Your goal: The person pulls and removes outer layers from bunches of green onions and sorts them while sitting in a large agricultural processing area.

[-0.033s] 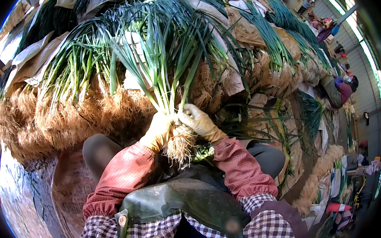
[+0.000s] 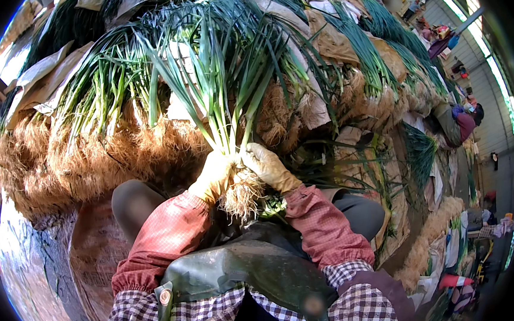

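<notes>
A bunch of green onions [image 2: 229, 120] stands upright before me, with its long leaves fanned away and its pale, stringy roots [image 2: 242, 192] hanging down. My left hand [image 2: 215, 172], in a yellowish glove, is wrapped around the white stem bases from the left. From the right, my gloved right hand [image 2: 267, 166] closes its bent fingers on the stems at the bunch's right side, just above the roots. Its fingertips are partly hidden. Both forearms wear red sleeve covers.
A long pile of green onions [image 2: 104, 81] lies beyond my hands, roots toward me, with brown sacking [image 2: 331, 40] among it. Loose leaves [image 2: 358, 167] lie at the right. A dark green apron [image 2: 243, 267] covers my lap. A person [image 2: 462, 124] sits far right.
My right hand has shifted slightly left, and its fingers have drawn in closer against the stems. The left hand still grips the bunch in the same place.
</notes>
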Demonstrator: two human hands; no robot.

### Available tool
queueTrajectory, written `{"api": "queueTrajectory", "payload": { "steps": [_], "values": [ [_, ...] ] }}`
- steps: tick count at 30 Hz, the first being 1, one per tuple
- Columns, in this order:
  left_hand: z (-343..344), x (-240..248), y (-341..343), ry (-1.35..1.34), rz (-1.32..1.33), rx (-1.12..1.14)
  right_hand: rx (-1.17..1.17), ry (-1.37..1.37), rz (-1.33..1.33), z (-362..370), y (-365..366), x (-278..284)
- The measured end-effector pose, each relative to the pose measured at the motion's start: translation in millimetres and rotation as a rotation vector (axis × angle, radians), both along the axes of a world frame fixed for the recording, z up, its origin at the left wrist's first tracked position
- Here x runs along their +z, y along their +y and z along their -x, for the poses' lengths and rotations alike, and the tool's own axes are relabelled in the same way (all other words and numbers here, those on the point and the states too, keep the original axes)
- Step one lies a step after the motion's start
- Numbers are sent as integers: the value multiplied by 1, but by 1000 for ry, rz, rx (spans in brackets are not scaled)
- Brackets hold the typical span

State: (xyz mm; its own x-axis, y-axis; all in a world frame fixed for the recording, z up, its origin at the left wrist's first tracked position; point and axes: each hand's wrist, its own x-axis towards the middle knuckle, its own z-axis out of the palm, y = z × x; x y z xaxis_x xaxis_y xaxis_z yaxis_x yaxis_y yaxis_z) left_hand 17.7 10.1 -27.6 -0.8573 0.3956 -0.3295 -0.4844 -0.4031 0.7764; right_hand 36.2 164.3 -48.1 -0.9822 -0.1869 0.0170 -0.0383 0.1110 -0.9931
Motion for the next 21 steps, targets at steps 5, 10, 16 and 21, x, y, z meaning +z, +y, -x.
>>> {"api": "queueTrajectory", "payload": {
  "steps": [5,10,16,21],
  "values": [
    [-2,12,-10,-27,34,-23,-161,-362,273,5,-15,24],
    [3,15,-12,-142,-74,-88,-250,-434,639,-7,-12,17],
    [-6,7,-6,-8,194,-77,-156,-143,-580,11,14,3],
    [-5,13,-10,56,193,-67,-140,180,-1210,-2,-16,18]
  ]
}}
